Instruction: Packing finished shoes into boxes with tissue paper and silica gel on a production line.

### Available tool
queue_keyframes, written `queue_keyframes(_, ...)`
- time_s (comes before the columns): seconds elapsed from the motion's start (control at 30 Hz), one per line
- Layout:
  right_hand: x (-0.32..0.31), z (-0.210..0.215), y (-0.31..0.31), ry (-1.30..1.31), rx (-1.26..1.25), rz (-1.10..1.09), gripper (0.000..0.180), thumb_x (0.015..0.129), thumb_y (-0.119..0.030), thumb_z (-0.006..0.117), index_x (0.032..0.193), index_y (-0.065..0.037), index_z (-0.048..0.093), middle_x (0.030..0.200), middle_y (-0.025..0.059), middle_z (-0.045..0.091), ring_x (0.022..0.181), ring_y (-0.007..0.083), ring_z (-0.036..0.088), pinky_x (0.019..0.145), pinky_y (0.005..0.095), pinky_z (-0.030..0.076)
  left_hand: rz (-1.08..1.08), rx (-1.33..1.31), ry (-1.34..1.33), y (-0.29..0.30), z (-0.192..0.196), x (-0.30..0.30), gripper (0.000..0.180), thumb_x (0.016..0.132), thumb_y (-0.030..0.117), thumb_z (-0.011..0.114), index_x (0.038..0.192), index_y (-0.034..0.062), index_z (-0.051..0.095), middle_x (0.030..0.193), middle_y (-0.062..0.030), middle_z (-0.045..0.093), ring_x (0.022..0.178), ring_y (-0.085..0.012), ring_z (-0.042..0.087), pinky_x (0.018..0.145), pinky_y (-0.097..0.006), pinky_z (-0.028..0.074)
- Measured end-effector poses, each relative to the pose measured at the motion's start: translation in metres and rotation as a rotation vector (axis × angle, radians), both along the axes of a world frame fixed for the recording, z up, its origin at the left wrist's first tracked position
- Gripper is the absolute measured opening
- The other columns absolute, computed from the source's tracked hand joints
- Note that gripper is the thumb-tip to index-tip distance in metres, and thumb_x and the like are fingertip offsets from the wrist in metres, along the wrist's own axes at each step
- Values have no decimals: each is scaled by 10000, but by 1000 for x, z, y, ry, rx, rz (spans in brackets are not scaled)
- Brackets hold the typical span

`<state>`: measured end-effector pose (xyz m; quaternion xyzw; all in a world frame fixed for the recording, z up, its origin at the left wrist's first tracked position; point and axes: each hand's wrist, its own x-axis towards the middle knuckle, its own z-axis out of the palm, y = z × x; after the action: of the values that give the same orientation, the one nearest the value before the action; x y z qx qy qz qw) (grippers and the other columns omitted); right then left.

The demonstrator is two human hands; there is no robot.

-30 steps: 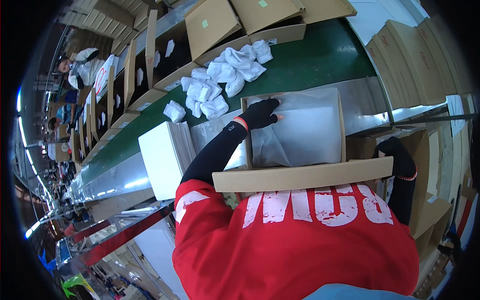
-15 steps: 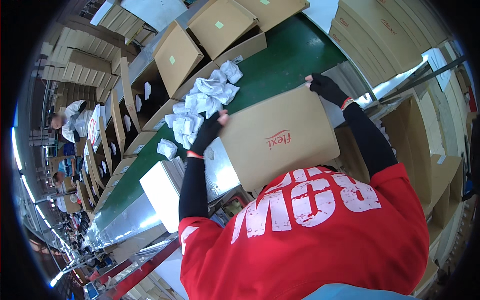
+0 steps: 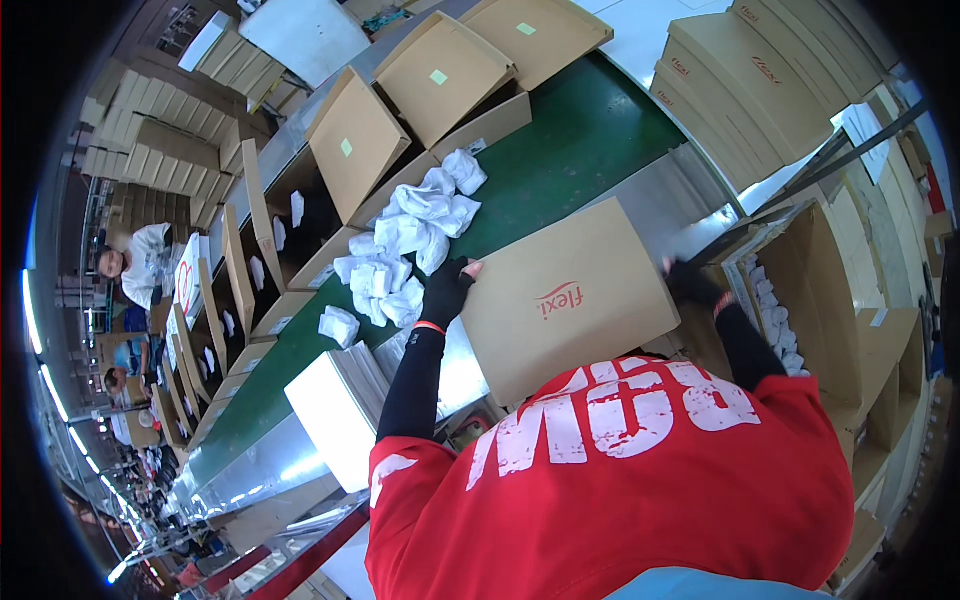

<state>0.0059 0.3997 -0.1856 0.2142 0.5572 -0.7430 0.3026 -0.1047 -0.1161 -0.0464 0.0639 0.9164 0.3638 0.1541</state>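
Observation:
A brown cardboard box [image 3: 560, 335] with a small red print on top lies in front of me, near the metal edge of the green conveyor belt. My left hand [image 3: 450, 292], in a black fingerless glove, is closed on the box's left edge, its thumb tip showing. At the right side of the box is my right hand [image 3: 693, 284], gloved the same way. Motion smears its fingers, so its grip is hidden from me. Crumpled white paper bundles [image 3: 402, 236] are heaped on the belt just beyond my left hand.
Open brown boxes [image 3: 445, 65] with tilted lids line the belt's far side. A stack of white sheets [image 3: 330, 408] stands by my left forearm. At right is an open carton [image 3: 838, 280] beside more white bundles [image 3: 778, 315]. Closed boxes [image 3: 760, 95] are piled at upper right.
The box has shifted slightly right along with my left hand. My right hand has left the box's far right corner and come down along its right side.

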Motion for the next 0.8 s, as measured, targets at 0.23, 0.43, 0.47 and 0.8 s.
queue_keyframes(0.23,126,22,-131,-47,-507,-420,816,864,-726,386,1390,-101,384,1250,126,544,1067,255,573,893,441,481,-142,17,147,48,-16,-44,414,933,412,494,1100,65,645,946,-199,639,928,-352,623,805,-411,466)
queue_keyframes(0.43,95,32,-141,100,-540,-671,839,880,-716,366,1427,-81,348,1311,127,518,1165,262,526,985,435,428,-354,-95,-105,54,-34,-50,525,942,491,480,1240,65,557,886,-135,672,750,-188,656,520,-322,498)
queue_keyframes(0.47,95,46,-149,67,-488,-693,866,797,-762,465,1336,-85,468,1298,88,543,1166,217,515,932,378,460,-402,-38,-226,46,-39,-38,554,933,496,501,1307,88,511,934,-130,667,749,-160,649,486,-287,489)
queue_keyframes(0.8,109,64,-103,178,-116,-544,678,894,-587,527,1317,-60,485,1220,94,589,1087,167,574,928,347,469,-548,607,-537,48,-7,88,940,800,328,723,1494,69,145,1483,-134,305,1378,-254,275,1094,-382,280)
